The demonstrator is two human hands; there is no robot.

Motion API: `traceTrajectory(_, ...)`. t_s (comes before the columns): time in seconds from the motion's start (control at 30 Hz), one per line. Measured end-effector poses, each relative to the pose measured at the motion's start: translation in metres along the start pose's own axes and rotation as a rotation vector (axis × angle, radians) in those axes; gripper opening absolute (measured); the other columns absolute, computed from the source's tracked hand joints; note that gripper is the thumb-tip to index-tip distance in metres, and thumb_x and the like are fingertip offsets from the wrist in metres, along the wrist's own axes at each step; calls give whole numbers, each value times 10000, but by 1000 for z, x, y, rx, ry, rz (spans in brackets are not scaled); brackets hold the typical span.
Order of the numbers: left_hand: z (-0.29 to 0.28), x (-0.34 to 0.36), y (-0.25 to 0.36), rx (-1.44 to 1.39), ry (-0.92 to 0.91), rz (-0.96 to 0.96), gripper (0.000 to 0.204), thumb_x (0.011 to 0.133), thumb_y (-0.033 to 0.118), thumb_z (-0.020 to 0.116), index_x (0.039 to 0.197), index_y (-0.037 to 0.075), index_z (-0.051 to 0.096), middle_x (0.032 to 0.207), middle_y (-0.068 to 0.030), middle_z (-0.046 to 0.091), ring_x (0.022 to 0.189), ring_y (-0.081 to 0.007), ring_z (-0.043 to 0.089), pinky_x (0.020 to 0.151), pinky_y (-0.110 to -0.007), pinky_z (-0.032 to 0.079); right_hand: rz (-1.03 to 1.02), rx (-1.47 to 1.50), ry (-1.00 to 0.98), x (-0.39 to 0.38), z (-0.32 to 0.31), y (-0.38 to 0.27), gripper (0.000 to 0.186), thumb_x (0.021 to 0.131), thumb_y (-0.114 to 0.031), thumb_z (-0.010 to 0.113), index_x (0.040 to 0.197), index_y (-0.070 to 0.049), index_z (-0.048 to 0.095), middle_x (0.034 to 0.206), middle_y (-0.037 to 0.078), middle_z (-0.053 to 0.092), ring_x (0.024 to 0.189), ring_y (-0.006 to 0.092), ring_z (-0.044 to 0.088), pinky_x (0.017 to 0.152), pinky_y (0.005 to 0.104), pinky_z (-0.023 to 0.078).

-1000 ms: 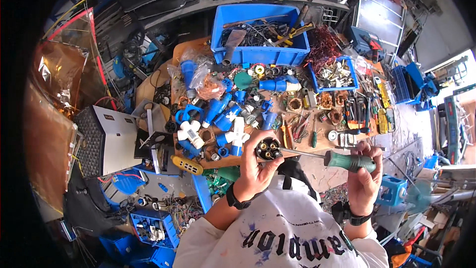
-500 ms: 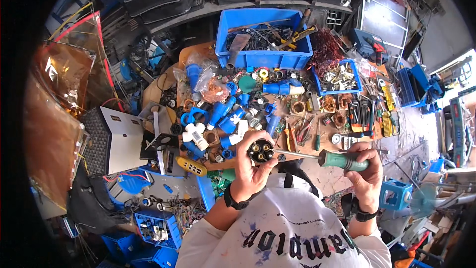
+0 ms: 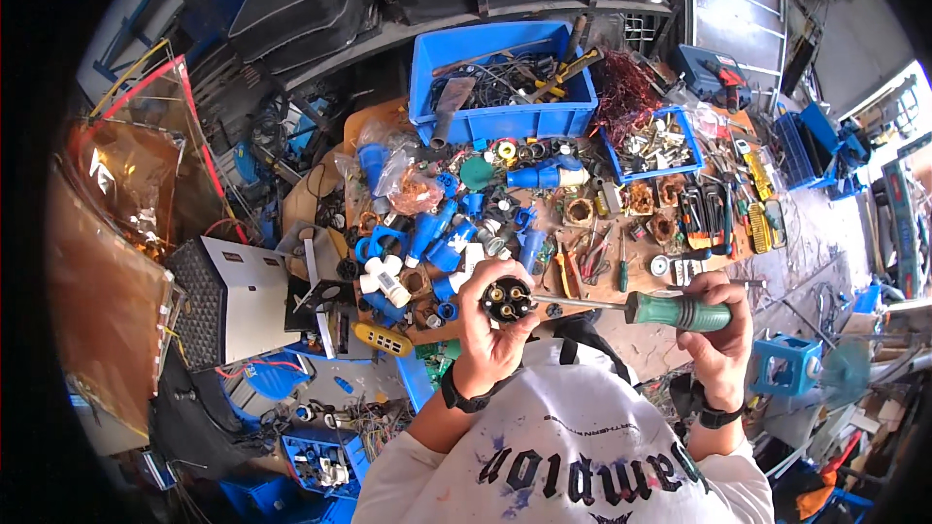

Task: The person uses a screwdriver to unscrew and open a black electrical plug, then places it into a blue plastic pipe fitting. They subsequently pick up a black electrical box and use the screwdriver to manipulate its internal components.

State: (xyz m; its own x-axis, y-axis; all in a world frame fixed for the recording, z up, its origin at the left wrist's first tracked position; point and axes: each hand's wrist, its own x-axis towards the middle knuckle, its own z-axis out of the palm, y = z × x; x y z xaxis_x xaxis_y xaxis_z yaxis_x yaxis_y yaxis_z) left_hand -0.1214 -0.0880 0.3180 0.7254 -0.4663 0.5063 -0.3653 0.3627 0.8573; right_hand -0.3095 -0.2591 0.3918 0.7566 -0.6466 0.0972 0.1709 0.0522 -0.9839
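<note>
My left hand (image 3: pixel 492 357) is closed around a round black connector insert (image 3: pixel 507 300), whose face with several brass contacts points up. A green-handled screwdriver (image 3: pixel 680 312) is gripped in my right hand (image 3: pixel 719 344), its shaft running level to the left. The tip meets the connector's right side; whether it sits in a screw there I cannot make out. Just beyond my left hand lie blue plug housings (image 3: pixel 447 247) and white pipe-like fittings (image 3: pixel 384 278). Orange-handled pliers (image 3: pixel 568 270) and a small green screwdriver (image 3: pixel 622 267) lie on the wooden table (image 3: pixel 621 223) between my hands.
A large blue bin (image 3: pixel 505 121) with wires and tools stands at the table's back. A smaller blue tray (image 3: pixel 652 175) of metal pieces is right of it, beside red copper wire (image 3: pixel 626 87). A yellow power strip (image 3: pixel 382 339) lies at the near left edge.
The view has shifted slightly. Both hands keep their holds, and the screwdriver still touches the connector's side. My right fingers now lie farther along the handle.
</note>
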Motion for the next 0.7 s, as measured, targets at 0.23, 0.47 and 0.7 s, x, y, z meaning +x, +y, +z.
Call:
traceTrajectory(0.23,9,2,2,-14,-41,8,607,884,376,657,1284,23,368,953,-132,567,813,-182,569,753,-317,480,104,363,125,0,0,9,484,913,-478,566,1109,-50,455,1142,142,512,770,129,558,602,259,481)
traceTrajectory(0.47,6,5,4,31,-32,3,590,900,411,625,1272,25,375,925,-124,563,748,-161,550,705,-281,455,-87,82,87,-6,-7,13,423,757,-85,731,1080,-81,457,1167,115,487,1070,190,458,959,323,362)
traceTrajectory(0.7,8,-3,2,-2,-47,21,596,898,363,642,1292,17,358,917,-128,569,733,-166,553,699,-286,457,-68,476,110,-4,11,14,528,831,-343,730,1184,-66,452,1162,122,479,1049,218,489,881,340,455)
